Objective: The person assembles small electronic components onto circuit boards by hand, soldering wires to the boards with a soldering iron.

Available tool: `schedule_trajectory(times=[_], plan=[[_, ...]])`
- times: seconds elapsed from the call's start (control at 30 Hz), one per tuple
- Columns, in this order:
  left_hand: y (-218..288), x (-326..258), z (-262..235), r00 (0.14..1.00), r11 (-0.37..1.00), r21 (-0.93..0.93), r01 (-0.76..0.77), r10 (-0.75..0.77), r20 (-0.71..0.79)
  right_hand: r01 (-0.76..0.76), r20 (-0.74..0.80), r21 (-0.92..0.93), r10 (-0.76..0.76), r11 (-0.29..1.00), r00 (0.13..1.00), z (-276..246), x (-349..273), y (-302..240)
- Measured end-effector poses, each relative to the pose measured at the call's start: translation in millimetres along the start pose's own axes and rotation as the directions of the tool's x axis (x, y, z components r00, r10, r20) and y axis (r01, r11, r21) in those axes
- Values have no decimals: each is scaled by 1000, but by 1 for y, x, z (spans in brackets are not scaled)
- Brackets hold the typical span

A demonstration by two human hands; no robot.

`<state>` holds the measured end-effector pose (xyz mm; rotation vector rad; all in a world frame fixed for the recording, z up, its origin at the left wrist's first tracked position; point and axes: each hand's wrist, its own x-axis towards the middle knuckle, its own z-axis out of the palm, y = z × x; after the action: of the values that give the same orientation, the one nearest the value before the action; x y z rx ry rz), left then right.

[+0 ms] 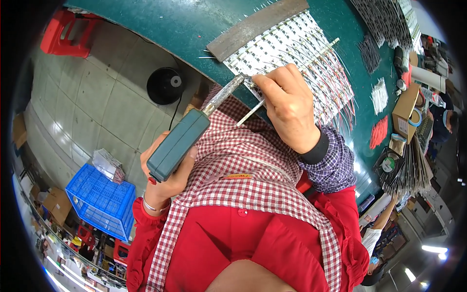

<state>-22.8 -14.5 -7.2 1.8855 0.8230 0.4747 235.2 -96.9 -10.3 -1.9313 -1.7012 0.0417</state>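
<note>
My left hand (181, 181) is wrapped round the dark green body of a soldering gun (179, 145). Its metal barrel points up and to the right, and the tip meets the fingertips of my right hand (288, 104). That hand is closed in a pinch at the near edge of the white circuit boards (272, 48); what it pinches is too small to make out. From under it a thin pale stick (250, 114) juts toward my apron. Black, red and white wires fan out from the boards, and a flat metal bar (260, 28) lies across their far side.
On the green table (160, 22), bundles of black (368, 52), white (379, 96) and red wires (379, 132) lie to the right, near a cardboard box (404, 111) and a tape roll. A black bin (164, 86), blue crate (99, 199) and red stool (68, 36) stand on the floor.
</note>
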Motion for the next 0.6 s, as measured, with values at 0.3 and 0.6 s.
schedule_trajectory(times=[0.3, 0.6], plan=[[-4, -7, -1, 987, 996, -12, -90, 88, -134, 5, -1, -8, -5, 1000, 1000, 1, 0, 0], [-11, -7, 5, 990, 987, -128, 97, -109, -87, -70, -49, 46, 73, 996, 996, -13, -8, 2]])
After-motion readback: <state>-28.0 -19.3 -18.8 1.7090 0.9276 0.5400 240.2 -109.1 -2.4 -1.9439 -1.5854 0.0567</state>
